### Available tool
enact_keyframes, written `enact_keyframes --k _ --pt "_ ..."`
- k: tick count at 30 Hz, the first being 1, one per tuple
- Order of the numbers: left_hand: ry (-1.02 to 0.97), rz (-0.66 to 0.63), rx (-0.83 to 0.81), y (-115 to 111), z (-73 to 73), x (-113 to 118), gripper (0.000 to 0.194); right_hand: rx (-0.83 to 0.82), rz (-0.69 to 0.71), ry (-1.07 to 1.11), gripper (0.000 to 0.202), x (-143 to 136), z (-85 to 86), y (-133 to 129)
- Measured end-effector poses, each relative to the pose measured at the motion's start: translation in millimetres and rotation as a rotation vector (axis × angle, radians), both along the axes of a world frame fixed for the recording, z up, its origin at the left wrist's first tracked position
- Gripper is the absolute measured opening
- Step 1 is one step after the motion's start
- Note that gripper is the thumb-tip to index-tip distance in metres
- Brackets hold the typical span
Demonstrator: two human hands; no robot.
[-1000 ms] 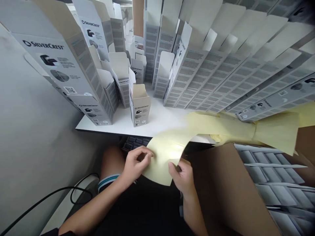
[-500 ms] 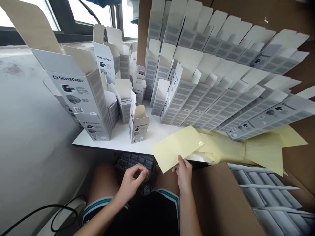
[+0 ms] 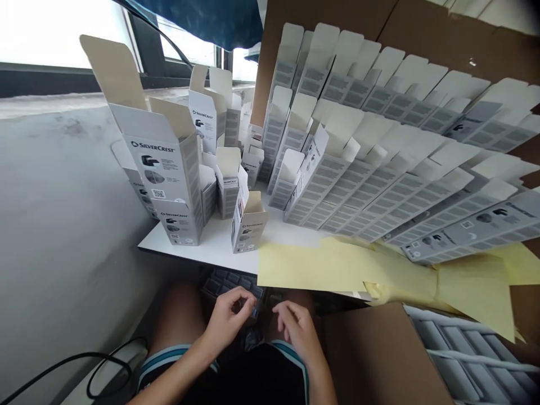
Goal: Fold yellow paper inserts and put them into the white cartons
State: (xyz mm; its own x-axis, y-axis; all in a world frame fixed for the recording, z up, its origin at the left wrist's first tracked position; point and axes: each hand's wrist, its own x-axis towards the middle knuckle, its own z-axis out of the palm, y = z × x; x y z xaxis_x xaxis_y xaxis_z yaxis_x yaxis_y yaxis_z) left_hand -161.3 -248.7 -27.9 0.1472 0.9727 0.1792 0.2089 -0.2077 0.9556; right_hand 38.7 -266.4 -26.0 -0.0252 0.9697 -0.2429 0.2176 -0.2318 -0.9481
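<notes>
My left hand [image 3: 233,316] is over my lap, thumb and index finger closed together in a pinch. Whatever may be between its fingertips is too small or hidden to make out. My right hand [image 3: 297,327] hovers beside it, loosely bent fingers apart, holding nothing. A yellow paper sheet [image 3: 291,267] lies flat along the table's front edge, above my right hand. Left of the sheet stands a small grey-white SilverCrest box [image 3: 248,229] with its top flaps up. Below the table edge, near my left hand, dark packed items [image 3: 223,282] sit in shadow.
Tall stacks of open-topped boxes [image 3: 337,180] fill the right of the white table [image 3: 198,252]. More boxes [image 3: 156,163] are stacked at the left by the wall. A brown carton [image 3: 379,349] with white dividers stands at lower right. A black cable [image 3: 105,357] loops at lower left.
My right hand has let go of the yellow sheet and drawn down and left toward my left hand. The sheet now lies flat on the table. My left hand stays pinched. The view has shifted.
</notes>
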Motion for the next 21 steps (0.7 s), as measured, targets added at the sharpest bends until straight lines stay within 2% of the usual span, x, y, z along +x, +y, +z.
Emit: enact_keyframes --k 4,8,10,12,14,15,17,18,21 --pt "0.065 -0.073 0.158 4 8.1 -3 0.022 0.346 0.004 -0.015 0.028 -23 14.4 -5" --pt "0.053 -0.13 0.221 6 14.4 -8 0.017 0.452 -0.015 -0.063 0.026 -28 23.9 1" --pt "0.007 -0.069 0.255 12 14.5 -13 0.014 0.463 -0.068 -0.042 0.024 -20 23.7 6" --pt "-0.036 0.131 0.317 28 13.8 -20 0.028 0.468 -0.162 0.003 0.024 -10 20.3 11" --pt "-0.029 0.331 0.355 53 14.0 -26 0.056 0.464 -0.261 0.058 0.025 -2 15.6 16" --pt "-0.007 0.383 0.343 68 14.8 -28 0.073 0.461 -0.293 0.087 0.026 1 13.4 18" --pt "0.022 0.37 0.255 97 17.7 -32 0.101 0.46 -0.307 0.137 0.027 2 10.5 22" --pt "0.017 0.323 0.197 110 19.6 -33 0.105 0.468 -0.288 0.16 0.027 1 9.8 24" --pt "-0.069 0.163 0.088 130 25.8 -36 0.092 0.524 -0.194 0.226 0.025 -3 11.4 28"
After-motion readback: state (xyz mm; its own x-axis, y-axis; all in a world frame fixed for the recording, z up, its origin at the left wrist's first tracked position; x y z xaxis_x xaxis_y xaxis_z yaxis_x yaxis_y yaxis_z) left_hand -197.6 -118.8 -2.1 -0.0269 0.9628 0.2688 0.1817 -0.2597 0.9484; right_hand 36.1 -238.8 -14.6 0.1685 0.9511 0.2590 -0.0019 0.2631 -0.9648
